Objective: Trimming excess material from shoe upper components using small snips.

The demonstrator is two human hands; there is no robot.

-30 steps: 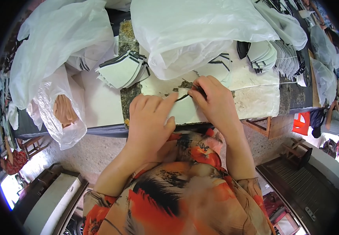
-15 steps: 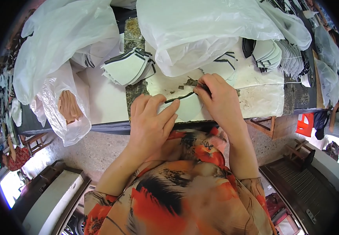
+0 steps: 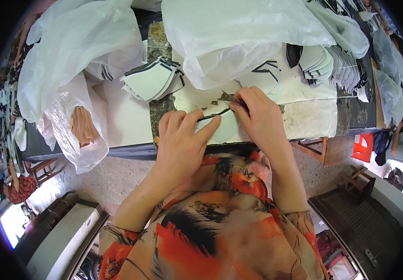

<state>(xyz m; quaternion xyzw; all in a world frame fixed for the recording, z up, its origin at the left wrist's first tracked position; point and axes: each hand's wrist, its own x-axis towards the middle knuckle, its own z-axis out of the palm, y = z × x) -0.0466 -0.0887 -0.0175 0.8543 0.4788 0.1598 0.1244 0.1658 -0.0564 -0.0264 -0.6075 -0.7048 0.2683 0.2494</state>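
A white, curved fabric-like piece (image 3: pixel 224 129) with a black strip along its far edge lies at the table's near edge, between my hands. My left hand (image 3: pixel 180 140) rests over its left end with the thumb and fingers apart, fingertips touching the piece. With thumb and fingers pinched together, my right hand (image 3: pixel 261 115) grips the black edging at the other end. The right fingertips partly cover the strip. Further left lies a fanned stack of similar white pieces with black edges (image 3: pixel 150 80). More such pieces (image 3: pixel 267 77) show beyond my right hand, partly under a plastic bag.
A large white plastic bag (image 3: pixel 243 28) fills the far middle, and another (image 3: pixel 75 42) the far left. Tan pieces (image 3: pixel 84 126) sit in a clear bag at the left. Stacked white (image 3: pixel 314 63) and grey pieces (image 3: pixel 345 67) lie far right. A red stool (image 3: pixel 362 147) stands beyond.
My left hand has shifted slightly to the right along the piece, its thumb now nearer the black edge. The right hand keeps its pinch with almost no movement.
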